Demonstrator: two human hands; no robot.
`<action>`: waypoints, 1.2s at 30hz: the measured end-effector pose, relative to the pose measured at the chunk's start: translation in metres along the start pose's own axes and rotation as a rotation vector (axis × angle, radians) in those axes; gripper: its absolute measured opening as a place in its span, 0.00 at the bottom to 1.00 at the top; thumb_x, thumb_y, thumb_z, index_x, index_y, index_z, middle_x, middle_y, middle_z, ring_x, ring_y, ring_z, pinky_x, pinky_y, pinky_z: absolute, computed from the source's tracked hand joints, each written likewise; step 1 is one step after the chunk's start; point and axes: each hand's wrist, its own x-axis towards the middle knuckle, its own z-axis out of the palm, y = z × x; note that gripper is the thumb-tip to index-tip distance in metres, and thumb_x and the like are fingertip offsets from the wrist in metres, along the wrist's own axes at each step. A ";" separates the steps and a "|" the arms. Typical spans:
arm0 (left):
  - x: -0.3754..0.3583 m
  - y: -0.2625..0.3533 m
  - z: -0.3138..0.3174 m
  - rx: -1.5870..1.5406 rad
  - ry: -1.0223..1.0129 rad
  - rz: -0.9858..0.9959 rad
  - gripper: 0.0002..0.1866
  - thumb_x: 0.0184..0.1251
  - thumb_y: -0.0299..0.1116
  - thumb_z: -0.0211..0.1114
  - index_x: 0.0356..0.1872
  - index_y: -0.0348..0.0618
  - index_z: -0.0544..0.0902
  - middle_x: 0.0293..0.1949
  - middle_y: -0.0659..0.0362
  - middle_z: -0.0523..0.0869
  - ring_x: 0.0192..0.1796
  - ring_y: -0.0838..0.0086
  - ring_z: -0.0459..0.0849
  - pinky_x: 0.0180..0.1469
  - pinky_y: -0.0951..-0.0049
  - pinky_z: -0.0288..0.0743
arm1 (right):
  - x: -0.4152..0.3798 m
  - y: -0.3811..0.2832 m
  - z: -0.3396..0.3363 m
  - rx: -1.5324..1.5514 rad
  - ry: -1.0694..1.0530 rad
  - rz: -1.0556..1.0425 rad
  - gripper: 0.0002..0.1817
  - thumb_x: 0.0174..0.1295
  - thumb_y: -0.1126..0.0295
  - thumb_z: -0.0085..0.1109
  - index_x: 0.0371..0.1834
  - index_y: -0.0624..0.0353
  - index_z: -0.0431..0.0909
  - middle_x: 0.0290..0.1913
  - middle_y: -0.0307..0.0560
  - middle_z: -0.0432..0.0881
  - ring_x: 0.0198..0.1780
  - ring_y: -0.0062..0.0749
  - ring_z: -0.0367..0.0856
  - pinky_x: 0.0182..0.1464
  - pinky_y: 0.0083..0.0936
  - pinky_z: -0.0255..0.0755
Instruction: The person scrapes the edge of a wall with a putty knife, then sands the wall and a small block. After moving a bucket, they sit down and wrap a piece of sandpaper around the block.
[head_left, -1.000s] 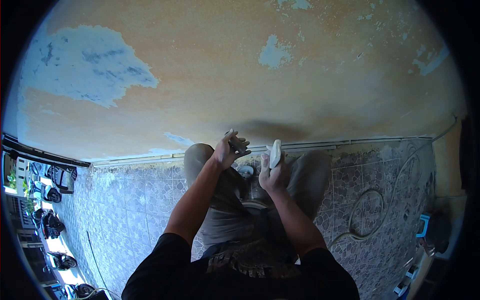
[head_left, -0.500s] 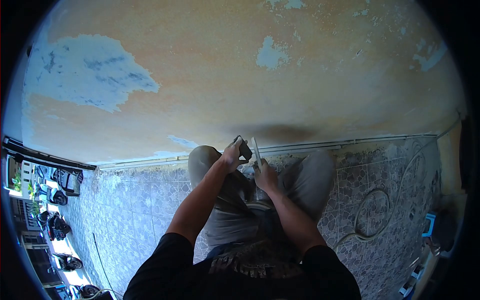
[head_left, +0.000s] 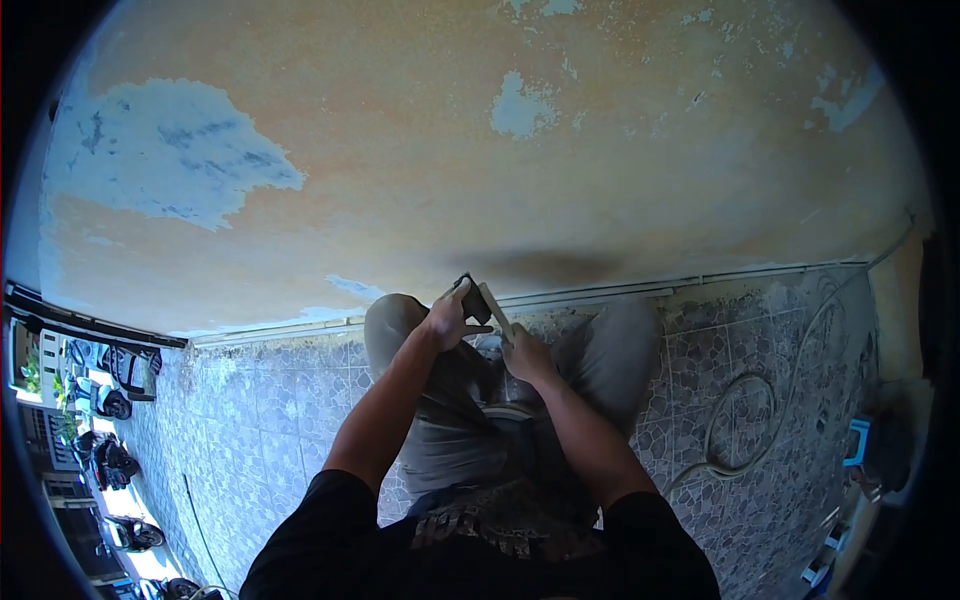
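My left hand (head_left: 449, 318) is closed on a dark, flat block-like piece (head_left: 475, 303), thumb across its upper end and a finger stretched along its lower edge. In my right hand (head_left: 526, 356) is a pale, flat stick (head_left: 493, 309), gripped near its lower end and pointing up and left. The stick's upper part leans right at the dark piece's right edge. Both hands are between my bent knees, in front of the base of a worn tan wall (head_left: 400, 190).
The wall has peeled pale patches (head_left: 524, 104), and thin pipes (head_left: 610, 293) run along its foot. A hose (head_left: 712, 440) lies coiled on the patterned tile floor (head_left: 290, 400) at right. A blue stool-like item (head_left: 857, 441) stands far right; motorbikes (head_left: 105, 460) are parked at left.
My right hand has tilted the stick leftward, closing the gap to the dark piece. The left hand has shifted slightly left and down, its finger more extended. The whole view has shifted a little.
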 end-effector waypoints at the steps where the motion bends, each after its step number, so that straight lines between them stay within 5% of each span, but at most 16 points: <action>1: 0.000 0.002 0.004 -0.014 0.000 -0.026 0.34 0.94 0.53 0.49 0.89 0.49 0.58 0.86 0.56 0.70 0.79 0.54 0.75 0.74 0.23 0.73 | -0.006 0.020 0.025 0.114 -0.262 0.201 0.14 0.76 0.64 0.62 0.52 0.64 0.81 0.49 0.73 0.88 0.51 0.73 0.88 0.50 0.56 0.81; 2: -0.002 0.006 0.005 -0.022 0.005 -0.052 0.32 0.94 0.52 0.49 0.88 0.49 0.60 0.83 0.56 0.74 0.75 0.55 0.79 0.72 0.26 0.75 | -0.007 0.026 0.041 0.239 -0.522 0.400 0.14 0.76 0.63 0.60 0.51 0.64 0.82 0.50 0.74 0.88 0.52 0.74 0.88 0.51 0.57 0.81; 6: -0.015 0.011 0.010 -0.064 0.040 0.069 0.26 0.92 0.51 0.55 0.73 0.41 0.74 0.70 0.48 0.83 0.69 0.55 0.84 0.66 0.37 0.86 | 0.018 -0.040 -0.016 0.209 -0.272 0.376 0.23 0.80 0.51 0.61 0.63 0.60 0.75 0.49 0.74 0.89 0.54 0.77 0.88 0.52 0.64 0.78; 8: -0.014 0.005 0.007 -0.031 0.095 0.063 0.26 0.92 0.52 0.54 0.74 0.42 0.74 0.71 0.47 0.83 0.69 0.56 0.84 0.67 0.38 0.84 | 0.017 -0.044 -0.021 0.205 -0.222 0.380 0.25 0.83 0.48 0.59 0.66 0.58 0.71 0.46 0.74 0.90 0.52 0.77 0.88 0.51 0.65 0.78; 14: -0.011 0.011 0.011 -0.052 0.089 0.026 0.30 0.92 0.55 0.53 0.78 0.43 0.72 0.71 0.45 0.83 0.70 0.56 0.84 0.70 0.42 0.82 | 0.011 -0.061 -0.042 0.209 0.272 -0.167 0.17 0.82 0.60 0.60 0.57 0.64 0.77 0.43 0.66 0.88 0.47 0.73 0.88 0.49 0.58 0.80; 16: -0.015 0.006 0.011 -0.043 0.051 0.008 0.30 0.92 0.55 0.52 0.79 0.44 0.71 0.72 0.46 0.82 0.70 0.56 0.83 0.70 0.40 0.81 | 0.003 -0.059 -0.027 0.230 0.229 -0.175 0.14 0.80 0.65 0.61 0.56 0.66 0.79 0.47 0.67 0.88 0.50 0.70 0.89 0.52 0.58 0.80; 18: -0.010 0.002 0.009 0.069 0.012 0.009 0.31 0.94 0.55 0.49 0.84 0.46 0.68 0.74 0.47 0.81 0.73 0.56 0.80 0.72 0.36 0.79 | 0.010 -0.059 -0.026 -0.065 -0.555 0.241 0.13 0.77 0.71 0.61 0.59 0.66 0.79 0.50 0.68 0.87 0.53 0.69 0.88 0.55 0.58 0.81; 20: -0.007 0.008 0.008 0.023 0.042 0.021 0.31 0.95 0.53 0.46 0.87 0.49 0.64 0.75 0.49 0.79 0.76 0.56 0.77 0.73 0.34 0.77 | 0.017 -0.057 -0.026 -0.032 -0.476 0.221 0.15 0.75 0.73 0.61 0.61 0.67 0.78 0.49 0.70 0.87 0.53 0.70 0.88 0.56 0.60 0.82; 22: -0.015 0.008 0.012 -0.184 0.124 0.102 0.30 0.95 0.52 0.47 0.87 0.50 0.65 0.74 0.50 0.80 0.75 0.56 0.78 0.72 0.35 0.78 | 0.016 -0.053 -0.025 0.183 0.145 -0.087 0.17 0.75 0.68 0.62 0.61 0.67 0.77 0.44 0.70 0.89 0.50 0.72 0.90 0.53 0.63 0.82; 23: -0.020 0.009 0.015 -0.163 0.149 0.070 0.30 0.95 0.52 0.47 0.87 0.52 0.64 0.73 0.51 0.80 0.76 0.57 0.77 0.72 0.34 0.78 | 0.013 -0.052 -0.025 0.235 0.227 -0.115 0.19 0.76 0.65 0.62 0.63 0.65 0.76 0.44 0.69 0.90 0.49 0.74 0.90 0.51 0.64 0.82; 24: -0.016 0.004 0.010 -0.164 0.155 0.064 0.30 0.95 0.52 0.47 0.87 0.52 0.64 0.73 0.51 0.80 0.76 0.57 0.77 0.72 0.34 0.78 | 0.010 -0.052 -0.025 0.237 0.221 -0.110 0.19 0.76 0.65 0.62 0.63 0.65 0.76 0.44 0.69 0.90 0.49 0.74 0.90 0.51 0.64 0.82; 26: -0.006 0.001 0.004 -0.081 -0.022 0.023 0.30 0.95 0.52 0.48 0.87 0.53 0.63 0.75 0.51 0.79 0.79 0.57 0.75 0.74 0.33 0.77 | 0.012 -0.052 -0.030 -0.058 -0.433 0.264 0.18 0.78 0.67 0.61 0.65 0.61 0.77 0.44 0.67 0.90 0.48 0.73 0.90 0.50 0.60 0.82; 31: -0.007 0.000 0.012 -0.112 0.116 0.026 0.31 0.94 0.55 0.46 0.87 0.54 0.65 0.83 0.50 0.74 0.81 0.55 0.74 0.77 0.27 0.68 | 0.008 -0.054 -0.032 0.267 0.194 -0.010 0.21 0.75 0.63 0.64 0.66 0.61 0.77 0.48 0.70 0.90 0.53 0.73 0.90 0.54 0.63 0.82; 32: -0.014 0.000 0.011 -0.119 0.131 0.020 0.31 0.94 0.55 0.46 0.87 0.54 0.65 0.83 0.50 0.74 0.81 0.55 0.74 0.77 0.27 0.68 | 0.004 -0.052 -0.029 0.274 0.177 -0.006 0.21 0.75 0.63 0.64 0.66 0.61 0.77 0.48 0.70 0.90 0.53 0.73 0.90 0.54 0.63 0.82; 34: -0.020 0.009 0.015 0.014 -0.154 0.007 0.32 0.94 0.55 0.46 0.88 0.53 0.64 0.83 0.50 0.74 0.80 0.55 0.75 0.77 0.28 0.70 | 0.010 -0.046 -0.025 -0.006 -0.486 0.312 0.18 0.75 0.65 0.63 0.64 0.59 0.79 0.47 0.69 0.91 0.53 0.73 0.90 0.54 0.62 0.81; 36: -0.018 0.011 0.022 0.013 -0.110 0.010 0.31 0.94 0.54 0.46 0.86 0.49 0.66 0.81 0.49 0.76 0.78 0.55 0.77 0.77 0.31 0.71 | 0.015 -0.042 -0.022 0.111 -0.356 0.327 0.16 0.74 0.66 0.63 0.61 0.57 0.80 0.48 0.68 0.91 0.53 0.73 0.89 0.54 0.62 0.81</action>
